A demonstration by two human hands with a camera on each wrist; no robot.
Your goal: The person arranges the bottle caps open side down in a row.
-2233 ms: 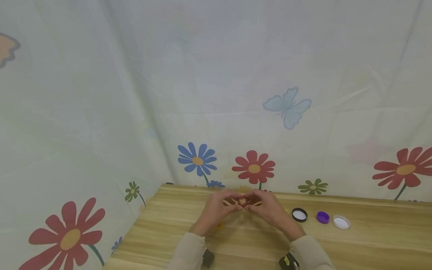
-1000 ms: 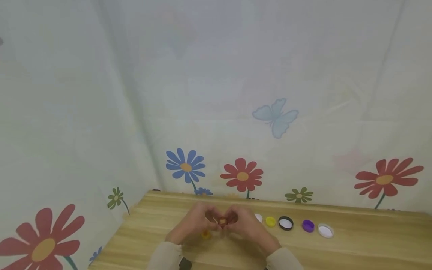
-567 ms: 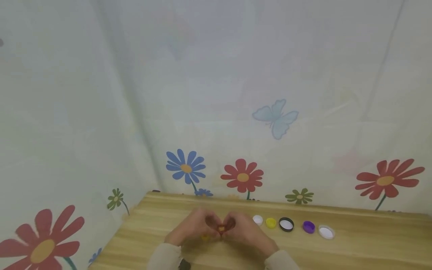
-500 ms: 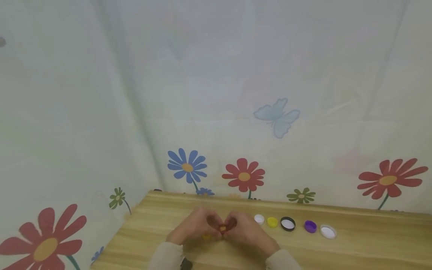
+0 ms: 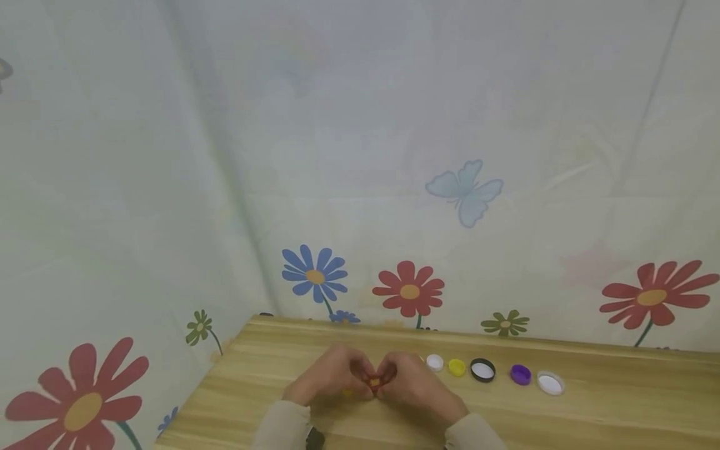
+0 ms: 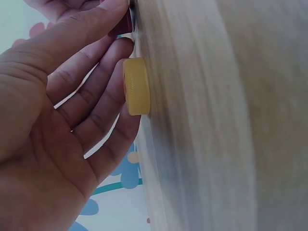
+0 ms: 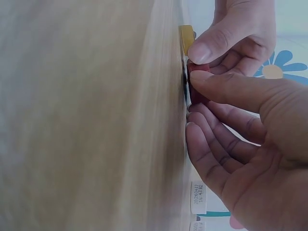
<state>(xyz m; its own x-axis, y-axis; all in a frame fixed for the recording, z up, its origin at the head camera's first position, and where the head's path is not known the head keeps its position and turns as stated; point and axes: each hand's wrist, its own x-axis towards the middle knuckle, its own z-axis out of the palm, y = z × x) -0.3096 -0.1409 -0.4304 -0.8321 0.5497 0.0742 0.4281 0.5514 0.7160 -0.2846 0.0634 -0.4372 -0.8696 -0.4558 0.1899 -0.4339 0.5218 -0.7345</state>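
Observation:
A small dark red bottle cap (image 5: 375, 383) with yellowish print on top is low over the wooden table, between both hands. My left hand (image 5: 330, 376) pinches its left side with thumb and fingertips. From the other side my right hand (image 5: 415, 382) pinches it the same way, thumb nearest me, as the right wrist view shows with the red cap (image 7: 198, 85) right at the table surface. Beside the left hand's lower fingers a yellow bottle cap (image 6: 137, 86) with a ribbed edge lies on the table; the left hand mostly covers it in the head view.
To the right on the table (image 5: 630, 394) stands a row of caps: a white cap (image 5: 435, 362), a yellow cap (image 5: 457, 367), a black-rimmed lid (image 5: 482, 370), a purple cap (image 5: 520, 375) and a clear-rimmed lid (image 5: 550, 383). A flower-printed curtain (image 5: 360, 187) hangs behind.
Both hands have come down and nearer to me with the red cap since the oldest frame, uncovering more caps on the right. The head view has shifted slightly. In the last half second little differs.

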